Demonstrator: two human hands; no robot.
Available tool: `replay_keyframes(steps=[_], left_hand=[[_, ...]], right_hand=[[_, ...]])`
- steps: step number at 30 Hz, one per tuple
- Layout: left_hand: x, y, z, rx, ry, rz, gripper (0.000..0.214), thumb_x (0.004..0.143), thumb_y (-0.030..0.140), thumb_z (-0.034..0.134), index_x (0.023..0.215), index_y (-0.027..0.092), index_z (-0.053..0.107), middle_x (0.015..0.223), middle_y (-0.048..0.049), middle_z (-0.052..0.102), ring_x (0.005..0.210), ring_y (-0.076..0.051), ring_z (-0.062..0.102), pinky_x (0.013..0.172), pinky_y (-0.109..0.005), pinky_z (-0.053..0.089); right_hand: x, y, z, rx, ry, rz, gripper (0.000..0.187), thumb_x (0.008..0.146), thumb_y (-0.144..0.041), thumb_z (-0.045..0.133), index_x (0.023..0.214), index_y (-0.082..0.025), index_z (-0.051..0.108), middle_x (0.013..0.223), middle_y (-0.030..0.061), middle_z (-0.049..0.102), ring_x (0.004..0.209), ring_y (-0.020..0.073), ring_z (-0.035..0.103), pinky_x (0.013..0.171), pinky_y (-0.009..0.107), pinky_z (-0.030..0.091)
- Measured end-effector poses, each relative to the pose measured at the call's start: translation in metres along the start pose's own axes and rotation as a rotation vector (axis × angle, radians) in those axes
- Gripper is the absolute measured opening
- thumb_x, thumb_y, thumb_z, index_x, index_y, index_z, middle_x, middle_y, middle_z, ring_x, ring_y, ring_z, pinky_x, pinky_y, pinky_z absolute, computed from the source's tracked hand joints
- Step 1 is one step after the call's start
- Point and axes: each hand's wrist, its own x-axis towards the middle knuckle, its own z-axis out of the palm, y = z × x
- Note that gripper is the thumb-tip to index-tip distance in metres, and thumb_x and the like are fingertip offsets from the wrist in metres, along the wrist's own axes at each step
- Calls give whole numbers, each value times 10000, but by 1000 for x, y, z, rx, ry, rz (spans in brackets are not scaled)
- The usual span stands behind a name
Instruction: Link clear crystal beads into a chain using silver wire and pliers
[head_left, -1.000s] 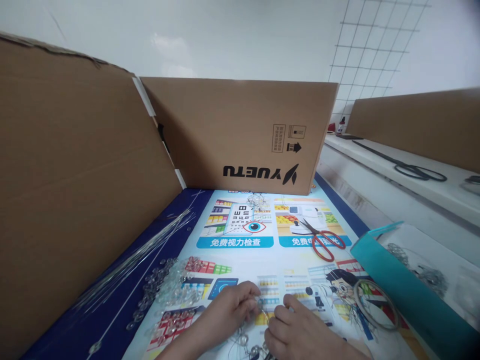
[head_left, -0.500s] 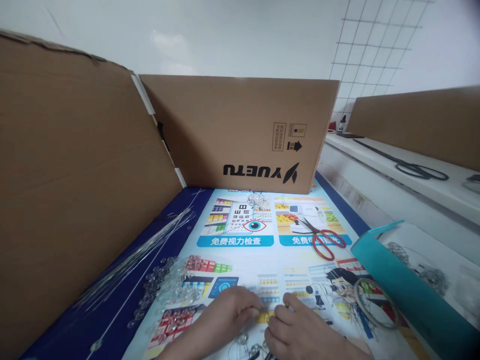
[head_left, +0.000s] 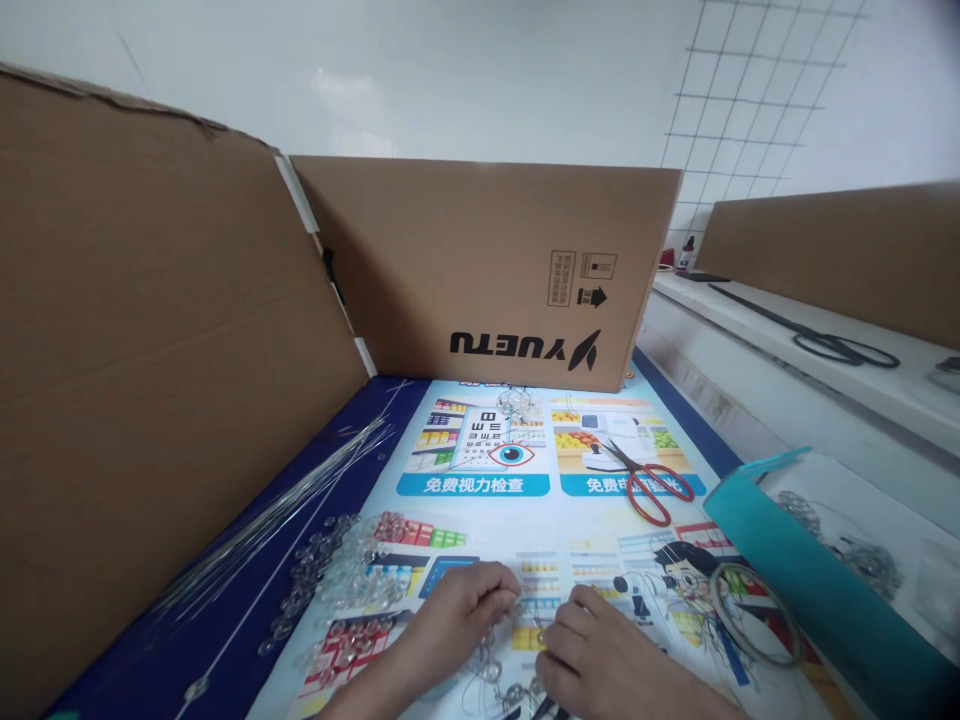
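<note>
My left hand (head_left: 476,605) is closed in a pinch above the printed sheet, thumb against the fingers. A strand of clear round beads on thin wire (head_left: 491,670) hangs just below it and curves toward my right hand. My right hand (head_left: 596,650) has its fingers curled in; what lies inside them is hidden. Under it, at the bottom edge, dark metal tool ends (head_left: 549,708) show in part, and I cannot tell whether the hand grips them. Loose clear beads (head_left: 352,570) are heaped to the left of my left hand.
A bundle of straight wires (head_left: 292,500) lies on the left. Red-handled scissors (head_left: 658,490) rest farther back, near a small wire-and-bead piece (head_left: 516,402). At right are a wire coil (head_left: 756,615) and a teal-edged box (head_left: 817,570). Cardboard panels (head_left: 487,260) stand behind and left.
My right hand has moved slightly right, opening a wider gap between the hands. More of the beaded wire shows below my left hand. The whole view has shifted a little.
</note>
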Motion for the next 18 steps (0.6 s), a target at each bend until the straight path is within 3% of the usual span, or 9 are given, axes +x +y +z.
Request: replay_keyframes(steps=[5,10,18], left_hand=[[0,-3,0,-13,40,-12,153,809,169,462,726,184,589,652,40,568,643,-117,513,599,-185,349],[-2,1,-1,-24,39,24,139,806,164,478,746,187,601,693,31,593,673,-118,530,625,-182,364],[-2,5,3,-48,64,56,129,821,171,488,781,190,610,737,19,622,707,-120,552,661,-183,385]], right_hand=[[-7,5,3,108,13,175,128,848,-205,532,976,-192,526,826,26,541,769,174,434,700,336,292],[-10,13,20,6,10,386,162,772,-114,580,910,-181,529,822,32,525,757,187,424,706,353,278],[0,16,21,-164,-94,471,159,718,-159,650,811,-181,522,764,31,507,710,205,419,655,363,266]])
